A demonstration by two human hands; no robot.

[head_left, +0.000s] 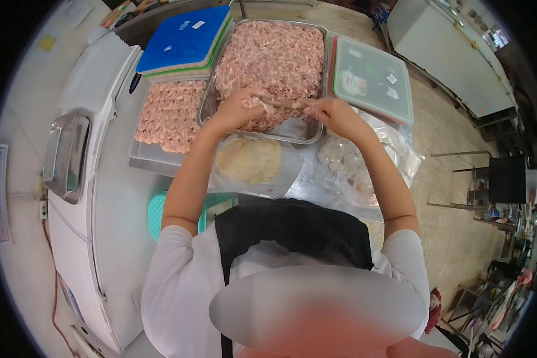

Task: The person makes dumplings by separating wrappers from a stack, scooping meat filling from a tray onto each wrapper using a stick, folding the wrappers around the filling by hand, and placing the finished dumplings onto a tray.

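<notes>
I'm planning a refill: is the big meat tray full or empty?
Mostly full: mince covers the tray except a bare near-side patch.

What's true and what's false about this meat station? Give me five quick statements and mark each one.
1. The left hand and the right hand are both at the metal pan of ground meat. True.
2. The blue lid is to the right of the pan. False: the blue lid is to its left.
3. The pale yellow wrappers lie on the person's side of the pan. True.
4. The rows of meat dumplings lie left of the pan. True.
5. The person wears a red apron. False: the apron is black.
</notes>
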